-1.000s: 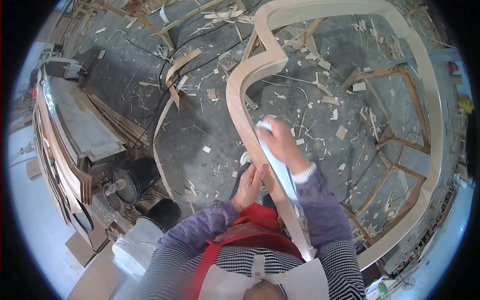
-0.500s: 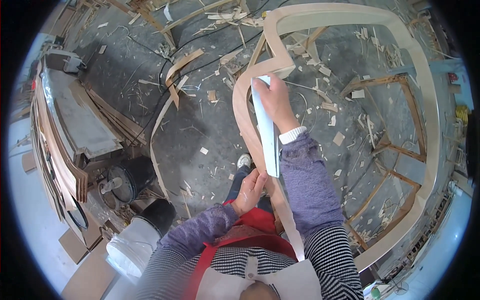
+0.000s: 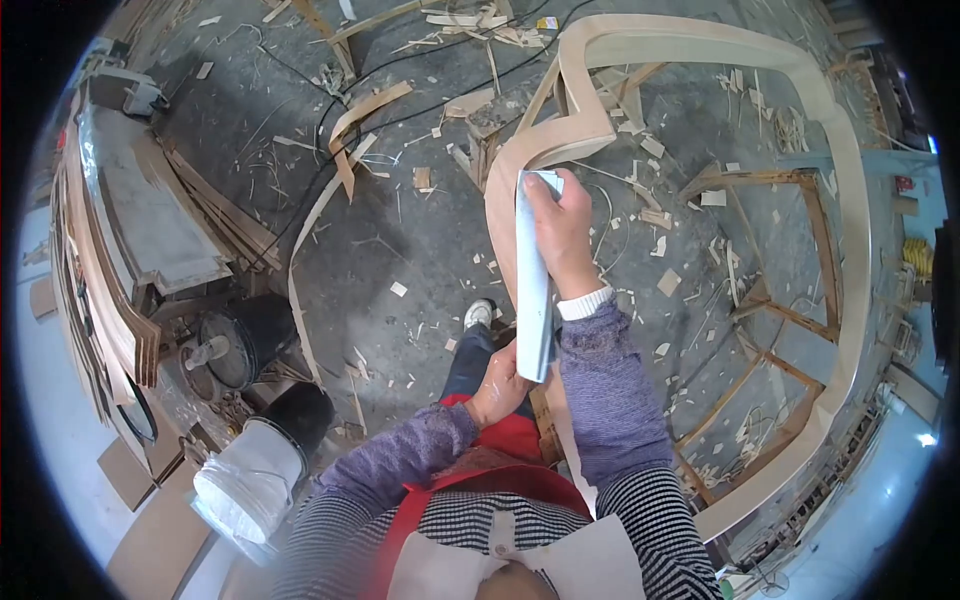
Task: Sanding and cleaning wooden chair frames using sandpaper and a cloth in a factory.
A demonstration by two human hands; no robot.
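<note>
A large curved wooden frame [image 3: 508, 200] arches from in front of me around to the right. My right hand [image 3: 563, 225] is closed on the far end of a long, pale blue-white strip [image 3: 533, 300], which looks folded; its material I cannot tell. The strip lies lengthwise along the near arm of the frame and covers part of it. At the strip's near end, my left hand [image 3: 497, 388] is closed at the frame's left edge, its fingertips partly hidden by the strip.
Stacked curved plywood panels [image 3: 140, 230] stand at the left, beside black buckets [image 3: 250, 340] and a white bucket [image 3: 248, 480]. Rough wooden bracing [image 3: 820, 250] sits inside the frame. Wood scraps and black cables [image 3: 420, 115] are scattered over the grey floor.
My right hand and the strip have come nearer to me and turned straighter along the frame. The strip's near end now overlaps the left fingertips. The whole view has shifted slightly.
</note>
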